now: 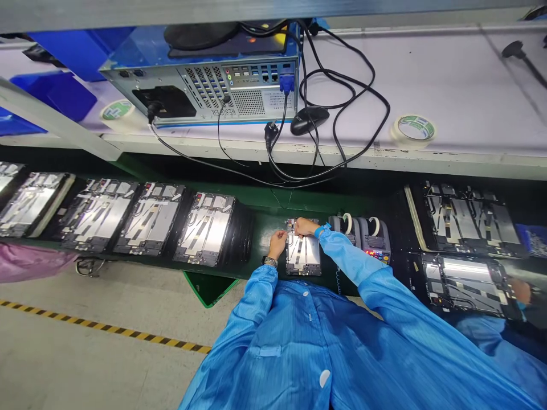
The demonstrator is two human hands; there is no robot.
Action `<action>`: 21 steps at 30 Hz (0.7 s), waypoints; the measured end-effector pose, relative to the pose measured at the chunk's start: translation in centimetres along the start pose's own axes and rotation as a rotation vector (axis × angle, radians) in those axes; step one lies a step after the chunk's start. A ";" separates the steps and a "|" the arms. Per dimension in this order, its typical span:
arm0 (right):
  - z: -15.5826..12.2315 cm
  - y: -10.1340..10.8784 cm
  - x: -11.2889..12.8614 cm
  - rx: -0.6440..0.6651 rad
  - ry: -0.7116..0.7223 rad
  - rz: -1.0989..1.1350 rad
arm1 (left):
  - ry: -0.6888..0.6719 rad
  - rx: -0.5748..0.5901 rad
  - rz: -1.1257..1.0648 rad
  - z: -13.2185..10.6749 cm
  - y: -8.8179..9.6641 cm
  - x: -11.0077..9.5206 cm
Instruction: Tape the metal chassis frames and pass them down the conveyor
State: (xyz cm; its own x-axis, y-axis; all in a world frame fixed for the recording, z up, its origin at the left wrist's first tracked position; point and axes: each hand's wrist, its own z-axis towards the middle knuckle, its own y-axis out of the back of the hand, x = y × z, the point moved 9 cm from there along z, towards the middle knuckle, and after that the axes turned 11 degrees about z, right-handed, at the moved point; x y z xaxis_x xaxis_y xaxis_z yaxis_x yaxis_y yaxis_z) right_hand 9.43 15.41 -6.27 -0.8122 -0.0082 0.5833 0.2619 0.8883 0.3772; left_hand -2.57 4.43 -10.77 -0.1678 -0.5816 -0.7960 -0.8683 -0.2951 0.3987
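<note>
Opened tablet [304, 259] on bench [265, 219]: left hand [277, 244] and right hand [304, 226] touch its top edge; each grip's closure too small to tell.

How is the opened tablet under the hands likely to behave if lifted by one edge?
The opened tablet looks flat and rigid, so it should probably lift stiffly. Its exposed strips and boards suggest fragility. Lying flat on the green belt, it would likelier slide than tip.
</note>
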 end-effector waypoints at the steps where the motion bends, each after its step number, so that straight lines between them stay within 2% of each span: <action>1: -0.1 0.0 0.1 -0.004 0.002 -0.001 | -0.001 0.000 0.003 0.0 0.0 0.0; 14: -0.5 0.3 0.5 -0.035 -0.006 -0.024 | -0.010 0.014 0.038 -0.5 0.3 -1.2; 21: -0.4 0.3 0.5 -0.027 0.000 -0.022 | -0.024 0.019 0.069 -0.6 0.3 -1.2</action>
State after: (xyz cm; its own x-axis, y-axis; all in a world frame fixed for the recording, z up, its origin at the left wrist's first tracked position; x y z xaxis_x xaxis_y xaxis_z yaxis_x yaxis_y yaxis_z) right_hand 9.36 15.45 -5.59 -0.8178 -0.0276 0.5749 0.2578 0.8754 0.4088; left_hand -2.42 4.59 -9.45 -0.2388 -0.5813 -0.7779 -0.8630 -0.2401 0.4444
